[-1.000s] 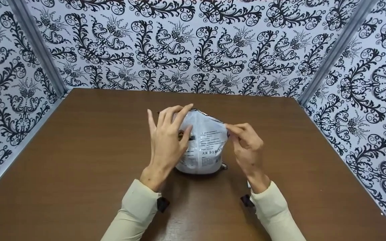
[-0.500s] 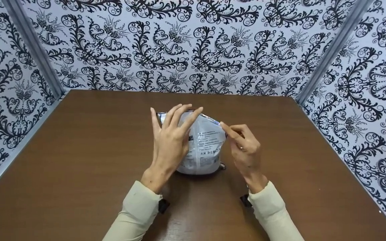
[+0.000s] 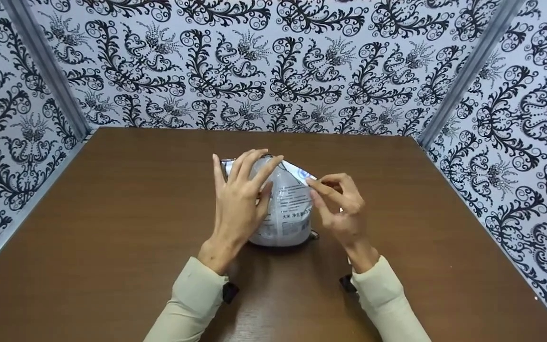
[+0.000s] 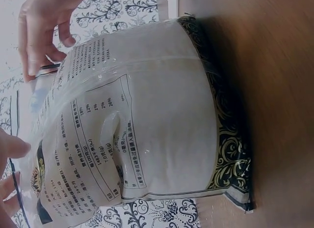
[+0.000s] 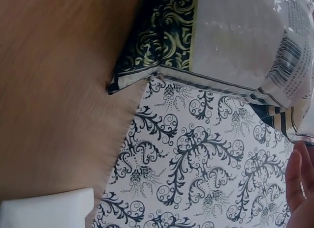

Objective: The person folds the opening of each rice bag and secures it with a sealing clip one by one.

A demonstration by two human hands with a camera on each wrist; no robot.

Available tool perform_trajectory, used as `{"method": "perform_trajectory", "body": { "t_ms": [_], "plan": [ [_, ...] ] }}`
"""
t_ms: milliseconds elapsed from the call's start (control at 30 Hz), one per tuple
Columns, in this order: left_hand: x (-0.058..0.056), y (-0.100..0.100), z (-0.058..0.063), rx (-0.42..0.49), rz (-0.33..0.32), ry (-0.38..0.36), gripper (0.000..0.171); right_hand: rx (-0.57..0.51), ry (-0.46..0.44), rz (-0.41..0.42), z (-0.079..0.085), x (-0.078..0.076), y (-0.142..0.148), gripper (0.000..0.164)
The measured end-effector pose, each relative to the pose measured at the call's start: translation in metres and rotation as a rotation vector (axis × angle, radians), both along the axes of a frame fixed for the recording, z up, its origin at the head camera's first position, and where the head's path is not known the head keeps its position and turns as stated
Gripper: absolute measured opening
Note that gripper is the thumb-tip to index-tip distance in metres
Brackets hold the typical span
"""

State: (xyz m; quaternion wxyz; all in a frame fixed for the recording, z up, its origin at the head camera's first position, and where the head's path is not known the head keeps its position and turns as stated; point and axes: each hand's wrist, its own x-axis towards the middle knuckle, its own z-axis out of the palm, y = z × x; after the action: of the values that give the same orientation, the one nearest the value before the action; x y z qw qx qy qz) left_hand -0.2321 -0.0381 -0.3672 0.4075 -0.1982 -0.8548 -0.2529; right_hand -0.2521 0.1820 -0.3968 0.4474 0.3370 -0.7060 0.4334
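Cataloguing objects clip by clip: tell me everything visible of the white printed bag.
The bag is shiny, wrinkled and plastic-looking, white with black text, a lengthwise seam, a barcode and a dark, gold-scrolled band at its base. It stands bulging on the table, base down. A white-and-blue patch shows at its top edge, where the right hand pinches it; the left hand lays its fingers over its top.

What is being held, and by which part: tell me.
The printed bag, pinched by the right grip at its upper edge, on the right in the head view. The left grip, fingers spread, partly covers its left.
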Motion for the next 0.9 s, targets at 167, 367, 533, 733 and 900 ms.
{"method": "perform_trajectory", "body": {
  "t_ms": [167,367,533,733,900],
  "plan": [
    [0.002,0.0,-0.003,-0.018,-0.004,-0.012,0.053,-0.002,-0.048,-0.01,-0.001,0.001,0.0,0.028],
    [0.007,0.001,-0.002,-0.071,-0.012,-0.032,0.056,-0.047,-0.159,0.023,0.002,0.004,-0.001,0.024],
    [0.009,0.001,-0.001,-0.08,-0.02,-0.032,0.055,-0.083,-0.192,0.037,0.006,0.005,-0.004,0.02],
    [0.009,0.0,0.0,-0.077,-0.024,-0.021,0.051,-0.102,-0.208,0.052,0.008,0.003,-0.01,0.016],
    [0.009,0.0,-0.002,-0.077,-0.024,-0.025,0.051,-0.099,-0.206,0.039,0.008,0.002,-0.012,0.015]
  ]
}}
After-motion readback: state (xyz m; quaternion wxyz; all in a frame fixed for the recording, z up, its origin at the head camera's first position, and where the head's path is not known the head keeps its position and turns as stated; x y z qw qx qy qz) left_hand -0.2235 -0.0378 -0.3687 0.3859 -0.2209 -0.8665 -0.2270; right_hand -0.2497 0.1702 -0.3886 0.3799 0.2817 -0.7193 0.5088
